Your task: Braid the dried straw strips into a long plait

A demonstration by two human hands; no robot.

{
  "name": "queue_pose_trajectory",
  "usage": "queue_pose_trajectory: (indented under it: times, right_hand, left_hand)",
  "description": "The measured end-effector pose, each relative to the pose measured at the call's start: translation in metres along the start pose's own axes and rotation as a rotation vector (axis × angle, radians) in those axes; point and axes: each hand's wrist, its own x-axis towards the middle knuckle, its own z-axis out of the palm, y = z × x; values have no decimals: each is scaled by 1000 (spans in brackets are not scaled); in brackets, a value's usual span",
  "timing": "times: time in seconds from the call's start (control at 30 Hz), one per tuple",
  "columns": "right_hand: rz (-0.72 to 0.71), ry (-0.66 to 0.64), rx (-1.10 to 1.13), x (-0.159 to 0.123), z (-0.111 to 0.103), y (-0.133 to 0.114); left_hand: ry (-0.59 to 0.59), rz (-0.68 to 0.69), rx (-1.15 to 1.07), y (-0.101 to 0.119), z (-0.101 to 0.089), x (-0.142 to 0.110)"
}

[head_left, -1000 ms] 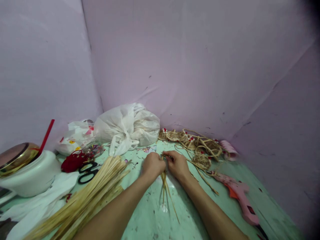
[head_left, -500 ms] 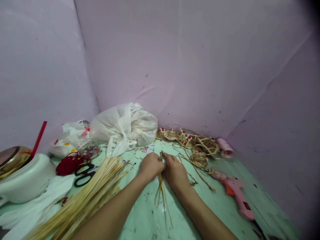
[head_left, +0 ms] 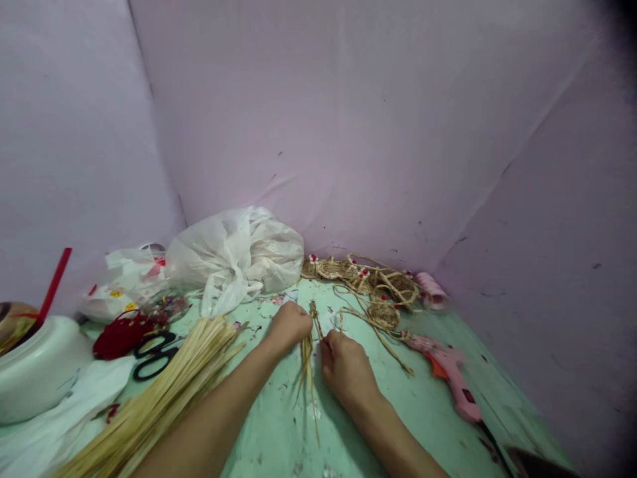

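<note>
Between the two hands, just past the fingertips, a narrow plaited piece (head_left: 316, 317) stands out against the green tabletop (head_left: 269, 431). Its lower end meets the right fingertips; its far end rises just beside the left ones. The fingers of the left hand (head_left: 289, 326) are curled closed, seemingly gripping loose strands (head_left: 307, 365) that fan down toward the person. The right hand (head_left: 346, 362) is closed too, thumb and forefinger pinching the lower part of the plait — the exact contact is partly hidden.

Holding the hands low and slightly apart probably lets each control its own share of the fibre, with the ends hanging free so they don't snag. A short twisted length (head_left: 341, 320) shows just beyond the right knuckles; whether it joins the plait, I cannot tell.

Farther out on the left, a bundle of dry strips (head_left: 169, 385) lies within easy reach, over part of the black-handled scissors (head_left: 154, 362). To the right sits a pink glue gun (head_left: 450, 372) — handle toward the person, likely for a quick grasp — with beaded woven pieces (head_left: 358, 275) beyond it by the wall (head_left: 318, 133).
</note>
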Motion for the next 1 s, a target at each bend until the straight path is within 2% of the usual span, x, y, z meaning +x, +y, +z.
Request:
queue_pose_trajectory:
  times: [0.13, 0.27, 0.3, 0.37, 0.43, 0.5, 0.57, 0.67, 0.73, 0.83, 1.0]
  right_hand:
    - [-16, -24, -32, 1, -6, 3]
    - [60, -9, -171, 14, -30, 13]
    - [104, 21, -198, 18, -38, 15]
    - [142, 188, -205, 24, -51, 15]
    - [109, 352, -112, 27, -59, 7]
    - [48, 388, 39, 27, -60, -5]
    - [49, 267, 202, 28, -54, -14]
    - [183, -36, 420, 35, -34, -13]
    - [286, -110, 494, 43, -19, -4]
    - [370, -186, 721, 53, -6, 8]
    - [501, -384, 1097, 60, -10, 3]
  left_hand:
    - [-32, -59, -191, 2, 0, 2]
    - [-169, -249, -340, 21, -14, -6]
    - [-208, -294, -356, 25, -17, -8]
    - [-279, -347, -352, 30, -23, -8]
    - [-325, -368, -332, 32, -25, -7]
    - [-350, -392, -320, 30, -24, -3]
    - [-357, -413, -327, 27, -22, 0]
    - [-391, -419, -351, 23, -21, 4]
    - [-422, -418, -345, 22, -22, 6]
    - [-436, -408, -345, 23, -24, 6]
    - [-475, -416, -370, 26, -26, 5]
